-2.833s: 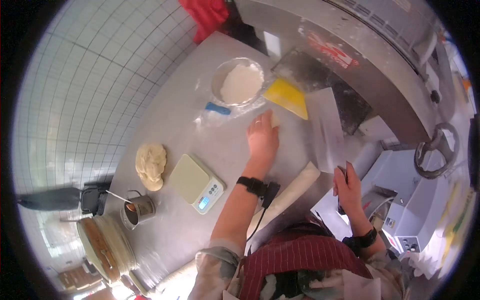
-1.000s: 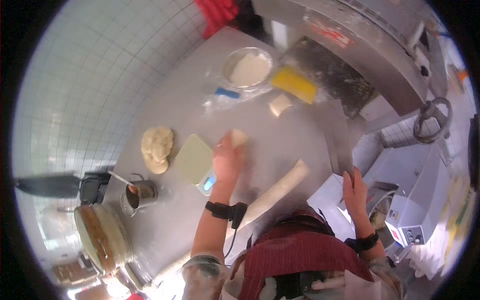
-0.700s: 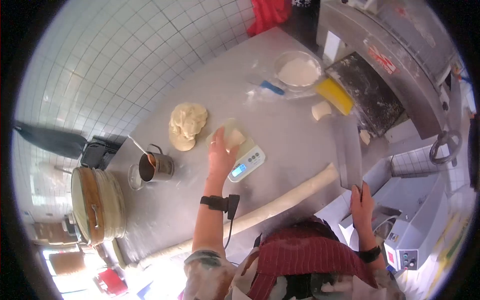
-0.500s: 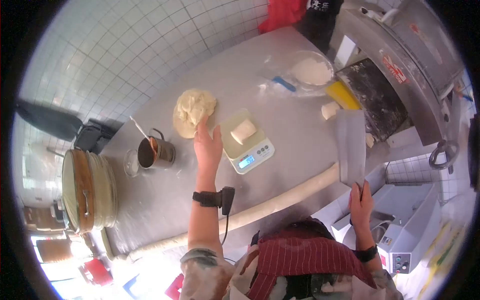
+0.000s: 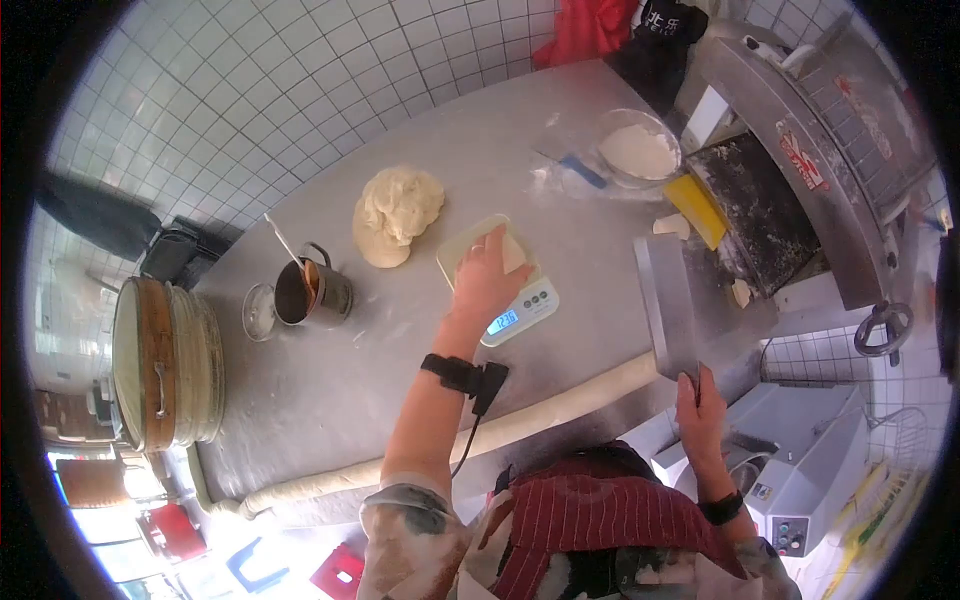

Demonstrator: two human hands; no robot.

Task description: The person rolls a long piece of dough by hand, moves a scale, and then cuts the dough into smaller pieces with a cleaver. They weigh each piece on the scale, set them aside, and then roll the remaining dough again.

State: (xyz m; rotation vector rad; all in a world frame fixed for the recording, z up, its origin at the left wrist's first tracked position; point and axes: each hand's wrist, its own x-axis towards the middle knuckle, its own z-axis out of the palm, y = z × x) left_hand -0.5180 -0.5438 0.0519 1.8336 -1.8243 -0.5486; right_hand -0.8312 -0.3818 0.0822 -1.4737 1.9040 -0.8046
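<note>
My left hand (image 5: pixel 487 277) reaches over the white digital scale (image 5: pixel 541 299), its fingers curled on a small dough piece (image 5: pixel 514 254) lying on the pan. The palm partly hides that piece. My right hand (image 5: pixel 700 402) grips the handle of a wide-bladed cleaver (image 5: pixel 664 300), whose blade points away from me above the table. Under the near end of the blade, a long dough rope (image 5: pixel 560 405) runs along the table's front edge. A large lump of dough (image 5: pixel 398 215) sits behind the scale, to the left.
A metal mug (image 5: pixel 335 298) with a utensil in it stands beside a small glass dish (image 5: pixel 259 312). Stacked steamers (image 5: pixel 155 365) are at the left. Toward the back right are a bowl of flour (image 5: pixel 640 152), a yellow piece (image 5: pixel 695 210) and a steel machine (image 5: pixel 790 160).
My left hand has moved from beside the large dough lump onto the small piece on the scale, and the display reading has changed. The cleaver has shifted slightly left.
</note>
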